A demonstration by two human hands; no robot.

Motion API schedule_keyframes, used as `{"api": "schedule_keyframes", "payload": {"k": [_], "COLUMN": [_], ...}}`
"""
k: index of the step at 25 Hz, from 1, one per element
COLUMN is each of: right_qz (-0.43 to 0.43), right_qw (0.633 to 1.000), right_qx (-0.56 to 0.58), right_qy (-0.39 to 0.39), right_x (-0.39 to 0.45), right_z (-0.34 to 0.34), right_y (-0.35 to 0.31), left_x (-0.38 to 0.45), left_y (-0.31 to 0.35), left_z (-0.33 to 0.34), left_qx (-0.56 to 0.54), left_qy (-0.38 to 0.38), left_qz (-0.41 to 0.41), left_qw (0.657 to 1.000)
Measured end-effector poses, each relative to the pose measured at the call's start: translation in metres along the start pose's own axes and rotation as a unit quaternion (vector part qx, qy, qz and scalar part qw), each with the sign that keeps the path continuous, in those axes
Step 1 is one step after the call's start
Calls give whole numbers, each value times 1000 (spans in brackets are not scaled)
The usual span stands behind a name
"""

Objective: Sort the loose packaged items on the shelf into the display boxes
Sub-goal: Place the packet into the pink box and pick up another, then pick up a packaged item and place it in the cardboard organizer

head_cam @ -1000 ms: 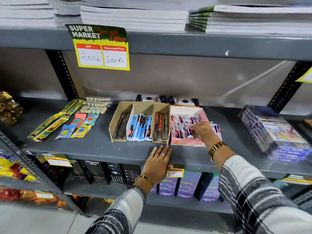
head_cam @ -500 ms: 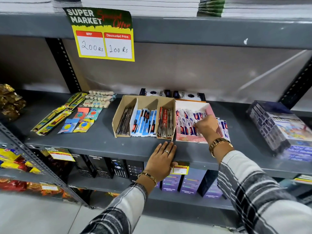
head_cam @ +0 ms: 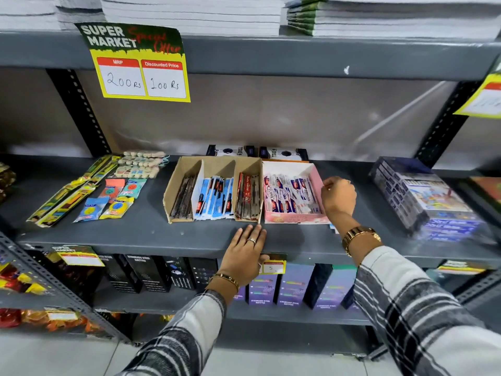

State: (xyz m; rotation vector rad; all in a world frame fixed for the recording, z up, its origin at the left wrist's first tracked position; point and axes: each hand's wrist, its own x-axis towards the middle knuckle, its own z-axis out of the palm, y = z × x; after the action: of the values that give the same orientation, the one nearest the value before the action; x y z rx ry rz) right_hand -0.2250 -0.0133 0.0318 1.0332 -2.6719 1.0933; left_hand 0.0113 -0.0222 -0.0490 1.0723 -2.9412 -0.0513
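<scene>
While the right hand (head_cam: 338, 197) hovers at the right wall of the pink box (head_cam: 314, 172), fingers curled, whether on a packet I cannot tell, the next packet would best go in flat alongside the white packets (head_cam: 287, 195) already filling it. The left hand (head_cam: 245, 253) lies open and flat on the shelf (head_cam: 141, 234) edge, near the brown box (head_cam: 217, 165), which holds dark, blue and red packs in three slots. Loose packets (head_cam: 89, 196) lie far left.
</scene>
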Motion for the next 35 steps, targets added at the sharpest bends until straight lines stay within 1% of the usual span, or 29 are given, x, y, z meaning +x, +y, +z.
{"api": "schedule_keyframes", "payload": {"k": [3, 6, 11, 14, 16, 22, 26, 29, 35], "right_qz": [30, 63, 99, 99, 96, 68, 73, 104, 218], "right_qw": [999, 998, 992, 987, 986, 985, 987, 987, 970], "right_qx": [-7, -14, -26, -39, -38, -59, -55, -30, 68], "right_qy": [12, 0, -70, -118, -133, -146, -136, -122, -89], "right_x": [-2, -5, -9, -11, -11, -9, -3, 3, 8], "right_z": [-14, -23, -27, -22, -18, -8, -5, -5, -9], "right_y": [21, 39, 60, 62, 61, 57, 56, 57, 65], "left_x": [0, 3, 11, 14, 15, 18, 19, 19, 19], "left_y": [7, 17, 40, 46, 47, 46, 46, 45, 44], "left_z": [0, 1, 2, 2, 3, 7, 9, 10, 10], "left_qx": [-4, -13, -15, -18, -19, -26, -29, -35, -34], "left_qy": [2, 5, 7, 9, 12, 29, 35, 37, 30], "left_qz": [-14, -23, -1, 3, 2, 3, 5, 6, 7], "left_qw": [1000, 1000, 1000, 1000, 1000, 999, 999, 999, 999]}}
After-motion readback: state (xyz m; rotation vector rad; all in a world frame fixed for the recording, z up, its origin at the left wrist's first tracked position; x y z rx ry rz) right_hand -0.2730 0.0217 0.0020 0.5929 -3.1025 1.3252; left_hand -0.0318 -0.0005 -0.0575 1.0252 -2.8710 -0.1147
